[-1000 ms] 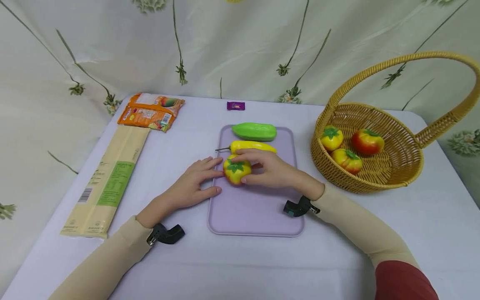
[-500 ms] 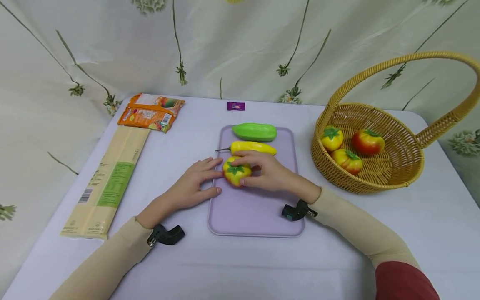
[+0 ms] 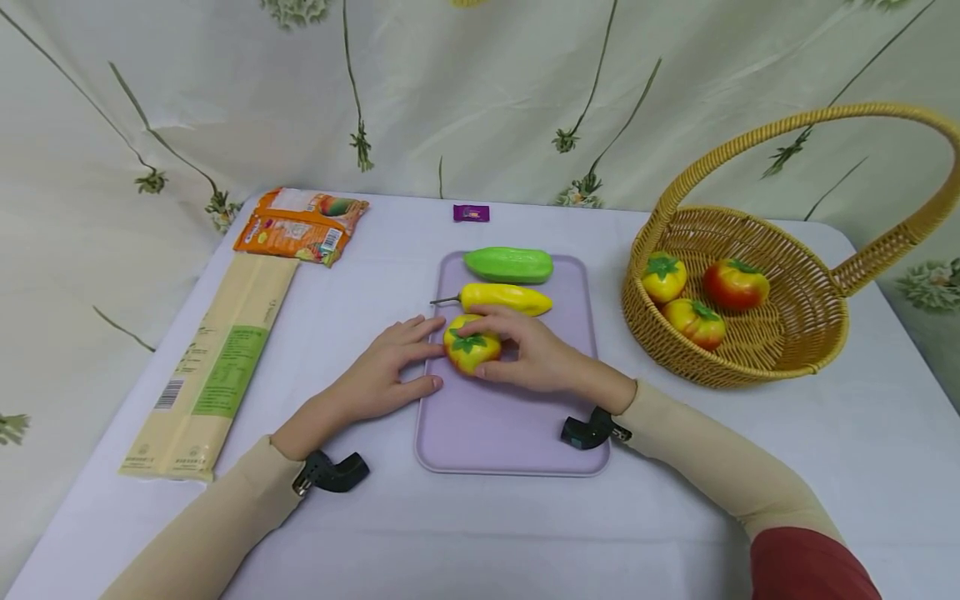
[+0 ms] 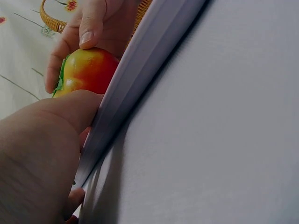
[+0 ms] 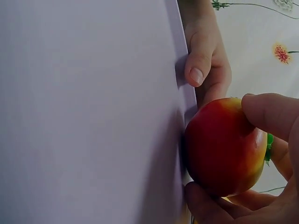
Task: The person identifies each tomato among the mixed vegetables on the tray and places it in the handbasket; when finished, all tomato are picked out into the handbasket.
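A yellow-red toy tomato [image 3: 465, 360] with a green leafy top sits at the left side of a pale purple tray [image 3: 510, 437]. My right hand [image 3: 528, 350] grips it from the right; in the right wrist view, the thumb and fingers are around the tomato's red side [image 5: 219, 149]. Flat over the tray's left edge lies my left hand [image 3: 390, 371], its straight fingers reaching close to the tomato. A yellow pepper [image 3: 506, 297] with a thin stem lies just behind the tomato, and a green cucumber-like vegetable [image 3: 510, 264] lies behind that.
To the right stands a wicker basket [image 3: 667, 354] with a tall handle, holding several tomatoes [image 3: 735, 285]. On the left are a long beige packet [image 3: 213, 358] and an orange snack bag [image 3: 300, 225]. A small purple wrapped candy [image 3: 471, 213] lies behind the tray.
My right hand has shifted slightly toward me and left, and the tomato has moved a little the same way. The left hand has stayed in place.
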### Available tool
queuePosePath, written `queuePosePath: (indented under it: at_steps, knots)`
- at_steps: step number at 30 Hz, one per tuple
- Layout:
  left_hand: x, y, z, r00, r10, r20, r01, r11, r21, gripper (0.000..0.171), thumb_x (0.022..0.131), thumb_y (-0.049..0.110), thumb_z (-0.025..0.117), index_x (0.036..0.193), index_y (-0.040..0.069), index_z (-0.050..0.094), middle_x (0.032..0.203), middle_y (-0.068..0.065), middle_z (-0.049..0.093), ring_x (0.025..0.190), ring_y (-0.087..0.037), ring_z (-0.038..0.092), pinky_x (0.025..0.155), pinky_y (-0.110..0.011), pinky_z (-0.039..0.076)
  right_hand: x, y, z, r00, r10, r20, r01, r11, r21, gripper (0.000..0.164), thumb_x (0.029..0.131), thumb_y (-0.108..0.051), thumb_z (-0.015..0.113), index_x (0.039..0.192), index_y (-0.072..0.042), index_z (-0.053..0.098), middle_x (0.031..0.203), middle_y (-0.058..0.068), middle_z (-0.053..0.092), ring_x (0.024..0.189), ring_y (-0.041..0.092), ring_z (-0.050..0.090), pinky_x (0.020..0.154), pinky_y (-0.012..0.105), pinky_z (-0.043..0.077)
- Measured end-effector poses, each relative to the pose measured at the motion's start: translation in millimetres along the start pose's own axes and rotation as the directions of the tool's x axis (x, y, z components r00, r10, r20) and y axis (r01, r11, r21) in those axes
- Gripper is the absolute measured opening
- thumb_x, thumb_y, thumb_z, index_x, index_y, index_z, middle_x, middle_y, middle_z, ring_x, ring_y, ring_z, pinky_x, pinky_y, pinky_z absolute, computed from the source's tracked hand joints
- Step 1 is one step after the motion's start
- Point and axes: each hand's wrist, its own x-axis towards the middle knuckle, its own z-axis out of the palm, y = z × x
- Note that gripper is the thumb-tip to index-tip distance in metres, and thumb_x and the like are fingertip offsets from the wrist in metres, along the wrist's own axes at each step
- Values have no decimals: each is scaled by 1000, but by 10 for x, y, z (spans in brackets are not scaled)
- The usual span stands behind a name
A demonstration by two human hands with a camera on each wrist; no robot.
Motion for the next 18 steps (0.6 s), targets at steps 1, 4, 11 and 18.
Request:
queuePosePath:
  at_steps: [1, 4, 11, 18]
  knots:
    - [0, 0, 0, 1000, 1, -1, -1, 1000, 0, 43, 92, 26, 71, 131, 7, 69, 160, -16, 44, 152, -47, 31, 123, -67, 21, -1, 4, 1, 1000, 0, 3, 0, 1000, 2, 45, 89, -8, 75, 133, -6, 65, 158, 22, 44, 145, 35, 46, 106, 40, 53]
    - [0, -2, 3, 1000, 4, -2, -4, 1000, 4, 43, 92, 27, 71, 131, 7, 69, 160, -16, 44, 152, -47, 32, 123, -67, 21, -3, 12, 2, 1000, -1, 14, 1, 1000, 8, 46, 90, -8, 74, 134, -5, 64, 159, 22, 41, 147, 36, 43, 110, 44, 51]
    - [-4, -4, 6, 1000, 4, -6, -4, 1000, -3, 44, 92, 27, 71, 131, 7, 69, 160, -16, 45, 152, -47, 31, 123, -67, 21, -2, 26, 6, 999, -12, 34, 11, 1000, 28, 46, 90, -7, 73, 135, -5, 64, 160, 23, 40, 150, 37, 38, 116, 49, 44]
    - [-7, -5, 6, 1000, 1, -7, -1, 1000, -6, 43, 92, 27, 71, 131, 7, 69, 160, -16, 45, 152, -47, 32, 123, -68, 20, -4, 44, 10, 999, -23, 30, 22, 999, 31, 47, 90, -7, 73, 136, -5, 63, 159, 23, 41, 151, 36, 37, 117, 49, 43]
